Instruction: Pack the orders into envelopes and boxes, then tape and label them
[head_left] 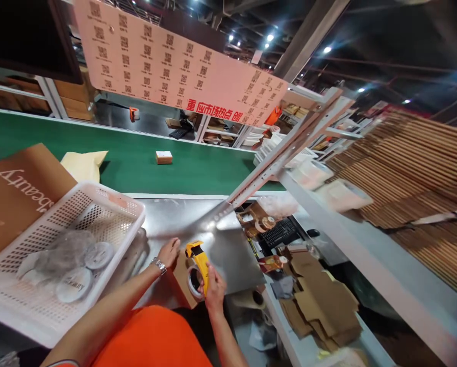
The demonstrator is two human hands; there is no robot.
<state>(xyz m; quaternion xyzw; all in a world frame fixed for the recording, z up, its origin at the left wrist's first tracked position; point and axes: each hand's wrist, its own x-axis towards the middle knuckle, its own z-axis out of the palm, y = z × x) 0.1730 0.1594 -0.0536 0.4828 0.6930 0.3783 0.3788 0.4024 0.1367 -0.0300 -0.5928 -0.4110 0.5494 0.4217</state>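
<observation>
A yellow tape dispenser (pixel 201 262) is gripped in my right hand (pixel 214 289), its head pointing away from me. The roll of tape (pixel 194 281) on it lies over a small brown cardboard box (pixel 180 280). At the box's far left edge is my left hand (pixel 169 252), a metal watch on its wrist, its fingers together against the box; their tips are hard to make out. Both the box and my hands are at the near part of the metal table (pixel 232 255).
On my left stands a white perforated basket (pixel 132 206) with round white containers (pixel 75 284). Beyond the table runs a green conveyor belt (pixel 132 176) carrying a small box (pixel 163 157) and a yellowish mailer (pixel 83 164). A slanted metal post (pixel 259 178), keyboard (pixel 278 233) and flattened cardboard (pixel 324 293) are right.
</observation>
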